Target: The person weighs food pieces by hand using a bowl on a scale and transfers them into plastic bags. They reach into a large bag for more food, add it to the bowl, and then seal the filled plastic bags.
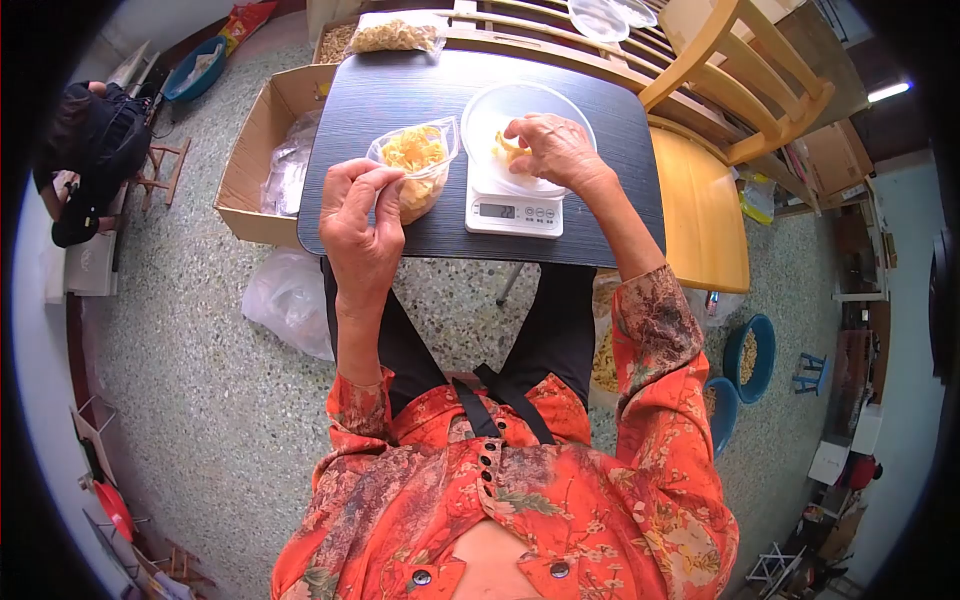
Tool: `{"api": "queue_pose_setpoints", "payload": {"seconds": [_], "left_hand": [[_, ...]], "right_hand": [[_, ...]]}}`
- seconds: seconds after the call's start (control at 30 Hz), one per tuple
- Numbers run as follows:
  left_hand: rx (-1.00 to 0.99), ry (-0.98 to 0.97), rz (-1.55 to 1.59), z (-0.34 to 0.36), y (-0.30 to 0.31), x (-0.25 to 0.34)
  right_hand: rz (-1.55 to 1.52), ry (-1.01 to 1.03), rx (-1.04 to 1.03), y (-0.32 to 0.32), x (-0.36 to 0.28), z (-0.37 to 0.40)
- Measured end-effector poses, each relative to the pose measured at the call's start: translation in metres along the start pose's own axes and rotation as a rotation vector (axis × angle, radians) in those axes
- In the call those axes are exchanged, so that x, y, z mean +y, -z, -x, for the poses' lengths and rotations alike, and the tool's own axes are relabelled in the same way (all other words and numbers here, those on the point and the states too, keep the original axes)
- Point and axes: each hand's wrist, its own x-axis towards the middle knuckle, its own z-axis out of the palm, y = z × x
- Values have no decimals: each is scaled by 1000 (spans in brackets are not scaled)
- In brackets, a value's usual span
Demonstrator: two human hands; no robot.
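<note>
My left hand (358, 222) pinches the near-left rim of a clear plastic bag (424, 192). The bag stands open on the dark table (620, 130), filled with thin, curly yellow dried pieces (413, 150) whose kind I cannot make out. Over on the right, my right hand (562, 152) reaches into a clear round bowl (488, 100), with its fingers closed on some of the same yellow dried pieces (508, 148). Under the bowl is a white kitchen scale (546, 216); its lit display is too small to read surely.
A filled clear bag (398, 36) lies at the table's far left corner. An open cardboard box (250, 165) stands left of the table, a wooden chair (705, 210) right. Blue basins (752, 355) sit on the floor at right. A person (95, 150) is at far left.
</note>
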Motion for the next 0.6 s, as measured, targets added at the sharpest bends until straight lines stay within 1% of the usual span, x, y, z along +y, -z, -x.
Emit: {"api": "queue_pose_setpoints", "payload": {"seconds": [0.2,0.3,0.37,0.4,0.43,0.53,0.57,0.6], "left_hand": [[3,-4,5,0,-3,1],[1,-5,13,-1,-3,3],[0,-7,8,0,-2,2],[-2,3,8,1,-2,0],[-4,13,11,1,-2,1],[-6,4,17,0,-2,4],[-2,2,19,0,-3,5],[-4,1,40,0,-4,5]], "right_hand": [[-20,0,58,-7,5,-6],[-7,39,120,-9,12,-8],[-137,25,271,-4,15,-5],[-292,-43,251,0,19,-3],[-289,-45,252,3,23,0],[-1102,-159,404,7,31,5],[-1099,-156,406,7,33,6],[-1407,-230,434,7,35,8]]}}
